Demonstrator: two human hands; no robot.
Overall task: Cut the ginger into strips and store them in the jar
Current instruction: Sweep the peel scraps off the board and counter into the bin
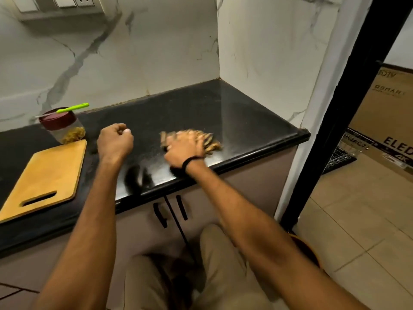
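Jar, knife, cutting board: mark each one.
jar (pixel 58 123), head view, on its dark red lid.
knife (pixel 72 107), head view, on its green handle.
cutting board (pixel 48 171), head view, on the bare middle of its top.

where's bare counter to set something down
Bare counter runs along the back wall, from the jar to the right corner, and in front between the board and the right hand. Crowded: the ginger under that hand, and the left, with jar and board.
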